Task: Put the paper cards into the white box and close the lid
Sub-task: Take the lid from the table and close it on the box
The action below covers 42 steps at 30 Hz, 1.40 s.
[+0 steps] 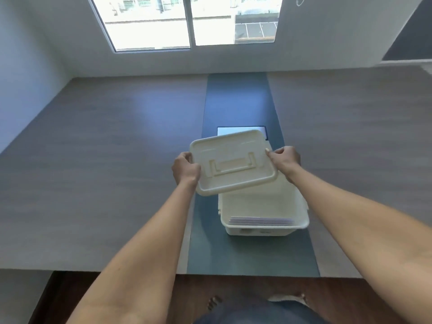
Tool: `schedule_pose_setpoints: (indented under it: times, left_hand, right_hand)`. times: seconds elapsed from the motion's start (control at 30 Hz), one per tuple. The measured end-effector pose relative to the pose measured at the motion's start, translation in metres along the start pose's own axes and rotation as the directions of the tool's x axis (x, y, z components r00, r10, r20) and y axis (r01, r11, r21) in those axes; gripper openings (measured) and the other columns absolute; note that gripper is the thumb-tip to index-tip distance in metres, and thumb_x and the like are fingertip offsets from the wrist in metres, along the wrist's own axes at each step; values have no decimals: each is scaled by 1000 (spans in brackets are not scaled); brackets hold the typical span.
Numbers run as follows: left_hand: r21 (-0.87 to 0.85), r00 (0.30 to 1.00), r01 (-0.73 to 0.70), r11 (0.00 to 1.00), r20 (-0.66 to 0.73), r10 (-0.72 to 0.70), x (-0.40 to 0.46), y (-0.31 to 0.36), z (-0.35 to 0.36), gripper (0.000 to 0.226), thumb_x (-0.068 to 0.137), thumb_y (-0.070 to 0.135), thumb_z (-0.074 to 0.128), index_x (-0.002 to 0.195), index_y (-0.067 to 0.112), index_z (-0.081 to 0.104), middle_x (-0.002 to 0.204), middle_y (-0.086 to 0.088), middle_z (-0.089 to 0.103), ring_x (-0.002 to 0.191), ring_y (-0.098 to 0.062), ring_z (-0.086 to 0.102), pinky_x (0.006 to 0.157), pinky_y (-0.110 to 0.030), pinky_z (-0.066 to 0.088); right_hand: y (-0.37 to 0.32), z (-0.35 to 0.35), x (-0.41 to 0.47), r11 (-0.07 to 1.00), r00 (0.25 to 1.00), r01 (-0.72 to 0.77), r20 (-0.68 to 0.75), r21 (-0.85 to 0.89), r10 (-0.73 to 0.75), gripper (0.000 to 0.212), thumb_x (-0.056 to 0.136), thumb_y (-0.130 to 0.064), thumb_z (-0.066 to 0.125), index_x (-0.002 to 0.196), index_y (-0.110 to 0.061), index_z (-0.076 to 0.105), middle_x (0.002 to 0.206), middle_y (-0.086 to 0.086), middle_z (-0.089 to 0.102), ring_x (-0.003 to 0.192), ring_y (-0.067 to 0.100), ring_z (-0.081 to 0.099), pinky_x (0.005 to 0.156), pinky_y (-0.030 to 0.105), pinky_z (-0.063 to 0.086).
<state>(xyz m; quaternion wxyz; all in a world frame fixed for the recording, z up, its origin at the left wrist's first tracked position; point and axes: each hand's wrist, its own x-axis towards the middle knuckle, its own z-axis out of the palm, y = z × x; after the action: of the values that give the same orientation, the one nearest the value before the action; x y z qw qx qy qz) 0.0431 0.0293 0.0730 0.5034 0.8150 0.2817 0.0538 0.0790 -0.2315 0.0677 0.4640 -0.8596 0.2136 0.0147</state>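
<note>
Head view, frame centre: your left hand (pixel 185 168) and right hand (pixel 284 159) pinch the lid's (pixel 231 162) short edges above the white box (pixel 264 213) holding the paper cards (pixel 260 221). Light, stiff plastic; keep gripping those rims.

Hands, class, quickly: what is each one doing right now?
Left hand: closed on the left edge of the lid.
Right hand: closed on the lid's right edge, above the white box.

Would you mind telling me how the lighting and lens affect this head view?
Head view: the window is overexposed, throwing bluish glare on the table; wide-angle distortion splays the walls and stretches the forearms; the lid and box look slightly soft.
</note>
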Motion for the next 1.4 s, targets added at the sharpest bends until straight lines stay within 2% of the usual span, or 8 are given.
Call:
schedule_pose_setpoints:
  times: [0.07, 0.17, 0.37, 0.8, 1.0, 1.13, 1.27, 1.4]
  left_hand:
    - [15, 999, -16, 1000, 34, 16, -7, 3, 16, 43, 79, 1, 60, 120, 11, 68, 117, -7, 71, 108, -27, 67, 95, -35, 54]
    - [27, 998, -25, 999, 65, 23, -18, 2, 35, 40, 79, 1, 60, 116, 12, 69, 114, -7, 72, 107, -27, 67, 94, -36, 55]
    - [61, 997, -3, 998, 72, -2, -42, -13, 57, 37, 84, 2, 56, 118, 11, 68, 117, -9, 71, 110, -29, 65, 83, -27, 46]
    - [82, 993, -49, 995, 112, 40, -62, -44, 63, 30, 84, 7, 61, 112, 12, 71, 108, -8, 75, 105, -26, 68, 91, -33, 54]
    - [58, 985, -72, 996, 162, 62, -65, -55, 61, 24, 88, 17, 66, 111, 15, 71, 106, -2, 75, 103, -21, 69, 94, -35, 55]
    - [47, 979, -91, 995, 186, 81, -69, -61, 61, 32, 89, 15, 68, 120, 14, 66, 114, -1, 71, 104, -19, 65, 95, -32, 51]
    - [-27, 976, -11, 1000, 216, 17, -69, -63, 65, 44, 92, 13, 67, 135, 10, 55, 132, -6, 62, 115, -23, 60, 101, -35, 48]
    - [-58, 939, 202, 978, 294, -176, -68, -69, 66, 60, 97, 29, 63, 148, 11, 39, 140, -6, 55, 124, -28, 57, 106, -40, 46]
  right_hand:
    - [13, -16, -2, 999, 999, -38, -33, -11, 38, 39, 82, -39, 73, 59, -16, 52, 75, 5, 61, 81, 29, 60, 70, 30, 42]
    - [33, -36, -8, 996, 995, -84, -64, -22, 82, 40, 79, -39, 76, 57, -15, 52, 66, 4, 56, 69, 26, 54, 65, 30, 39]
    - [71, -47, -27, 985, 982, -170, -87, 2, 169, 30, 79, -38, 77, 68, -16, 60, 85, 5, 69, 84, 28, 65, 80, 36, 53]
    - [100, -56, -56, 980, 972, -198, -132, -22, 194, 30, 76, -38, 73, 76, -9, 65, 81, 4, 71, 80, 26, 66, 70, 32, 50]
    - [118, -54, -64, 974, 966, -225, -123, 23, 226, 32, 75, -37, 73, 79, -6, 66, 83, 3, 71, 82, 25, 66, 76, 37, 55]
    - [124, -50, -65, 973, 964, -221, -137, 64, 228, 31, 78, -37, 74, 78, -8, 65, 84, 3, 70, 86, 26, 67, 76, 37, 55]
    - [127, -52, -58, 953, 957, -276, -51, 125, 284, 36, 80, -41, 73, 90, -7, 65, 91, 3, 70, 87, 23, 65, 74, 32, 50]
    - [135, -48, -52, 894, 936, -349, 161, 282, 314, 30, 83, -41, 74, 90, -14, 63, 101, 9, 74, 93, 27, 71, 87, 45, 58]
